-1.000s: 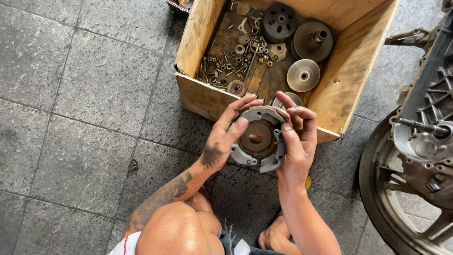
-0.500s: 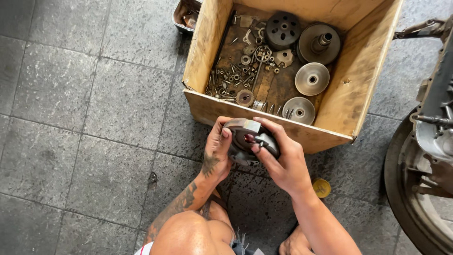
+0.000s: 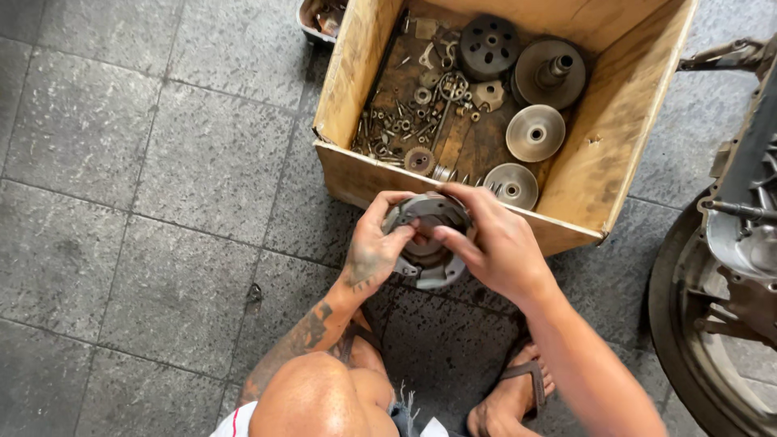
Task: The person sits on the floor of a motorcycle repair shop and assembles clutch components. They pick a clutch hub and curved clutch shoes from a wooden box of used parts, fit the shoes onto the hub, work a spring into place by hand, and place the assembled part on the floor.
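- Two hands are wrapped around one round grey metal part with a rusty brown middle (image 3: 427, 243), and I see it held up just in front of the box, above the floor.
- My left hand (image 3: 374, 249) grips the left side of the round part, with the fingers curled over its top edge.
- My right hand (image 3: 495, 241) is closed over the right side, and its fingers press down near the middle.
- The hands sit close together, both tight on the same part.
- Right behind them is an open wooden box (image 3: 350, 89) standing on the grey stone tile floor (image 3: 146, 162).
- Inside the box I see a black round part with holes (image 3: 489, 47), a rusty round disc with a short post (image 3: 552, 74), and two shiny cone-shaped discs (image 3: 535, 133).
- A pile of small nuts and bolts (image 3: 396, 125) lies on the left side of the box.
- A big wheel with engine parts (image 3: 720, 299) stands at the right edge.
- My foot in a sandal (image 3: 510, 396) rests on the floor below.
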Demonstrator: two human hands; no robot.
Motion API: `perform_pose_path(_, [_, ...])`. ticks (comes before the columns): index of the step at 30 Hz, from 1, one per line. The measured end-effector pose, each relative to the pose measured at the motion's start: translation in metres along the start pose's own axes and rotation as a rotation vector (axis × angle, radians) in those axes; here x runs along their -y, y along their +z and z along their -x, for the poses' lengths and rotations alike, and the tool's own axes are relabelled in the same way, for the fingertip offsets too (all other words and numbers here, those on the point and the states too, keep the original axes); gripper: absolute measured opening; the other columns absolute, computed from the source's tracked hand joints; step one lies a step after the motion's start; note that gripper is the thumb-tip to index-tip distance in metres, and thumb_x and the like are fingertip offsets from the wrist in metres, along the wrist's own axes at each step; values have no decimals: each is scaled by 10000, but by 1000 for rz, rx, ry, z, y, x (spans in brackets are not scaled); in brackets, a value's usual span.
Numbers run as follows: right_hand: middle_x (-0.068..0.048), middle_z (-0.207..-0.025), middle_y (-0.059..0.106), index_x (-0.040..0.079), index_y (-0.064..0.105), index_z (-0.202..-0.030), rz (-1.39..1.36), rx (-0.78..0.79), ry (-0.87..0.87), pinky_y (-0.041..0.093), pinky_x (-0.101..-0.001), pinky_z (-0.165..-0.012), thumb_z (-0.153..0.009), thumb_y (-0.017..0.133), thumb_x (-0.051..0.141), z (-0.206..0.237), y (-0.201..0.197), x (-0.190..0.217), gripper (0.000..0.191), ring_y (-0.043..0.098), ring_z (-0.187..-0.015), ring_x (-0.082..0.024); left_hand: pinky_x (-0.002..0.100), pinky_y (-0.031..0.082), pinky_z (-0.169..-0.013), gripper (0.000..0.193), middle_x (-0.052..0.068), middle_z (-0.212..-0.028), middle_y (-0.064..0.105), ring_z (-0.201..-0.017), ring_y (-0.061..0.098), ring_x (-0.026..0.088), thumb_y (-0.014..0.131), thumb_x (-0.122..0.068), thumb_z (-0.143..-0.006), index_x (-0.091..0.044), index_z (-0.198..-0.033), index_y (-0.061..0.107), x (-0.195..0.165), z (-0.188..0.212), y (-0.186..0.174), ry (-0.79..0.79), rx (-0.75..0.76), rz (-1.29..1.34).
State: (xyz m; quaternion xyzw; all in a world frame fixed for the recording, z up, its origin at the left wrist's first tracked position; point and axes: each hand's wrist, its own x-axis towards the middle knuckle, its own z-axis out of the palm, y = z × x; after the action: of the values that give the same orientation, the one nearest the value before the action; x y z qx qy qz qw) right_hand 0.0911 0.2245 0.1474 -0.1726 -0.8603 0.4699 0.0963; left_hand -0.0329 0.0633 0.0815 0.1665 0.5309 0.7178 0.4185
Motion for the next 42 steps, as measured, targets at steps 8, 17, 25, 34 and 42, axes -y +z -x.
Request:
perform_pose_path(8, [-138, -736, 695, 97, 510, -1061, 534, 558, -90, 497, -534, -575, -969, 634, 345, -16, -21, -3, 292, 683, -678, -405, 282, 588, -741, 228, 58, -893, 720, -794, 709, 118, 632, 29, -901, 17, -1129, 625, -3, -7, -7, -358, 471, -265])
perform_pose_path(17, [-122, -729, 664, 121, 519, -1106, 604, 658, -244, 522, -506, -493, -924, 641, 342, 15, -21, -18, 311, 689, -624, -380, 278, 573, -680, 264, 33, -777, 743, -725, 727, 119, 671, 20, -811, -49, -1064, 704, 6, -9, 3, -405, 736, -679])
perform_pose_path(25, [-180, -662, 687, 94, 512, -1045, 496, 427, 10, 491, -570, -568, -949, 645, 345, 33, 4, -30, 299, 671, -674, -440, 285, 558, -635, 155, 74, -806, 715, -677, 676, 140, 681, 73, -840, 27, -986, 652, 57, 14, -8, -519, 310, -166])
perform_pose_path(34, [-159, -619, 669, 163, 546, -1102, 513, 771, -155, 507, -545, -542, -938, 645, 400, 29, 4, -47, 305, 681, -643, -409, 291, 570, -625, 135, 69, -798, 719, -665, 687, 131, 700, 13, -879, 2, -1010, 668, 63, 14, -18, -674, 639, -266])
perform_pose_path(42, [-158, -609, 663, 97, 506, -1047, 625, 606, -146, 508, -530, -528, -971, 622, 398, 39, 9, -46, 331, 666, -608, -426, 287, 547, -635, 138, 66, -777, 709, -669, 675, 136, 703, 43, -847, 3, -968, 649, 66, 20, -15, -571, 418, -265])
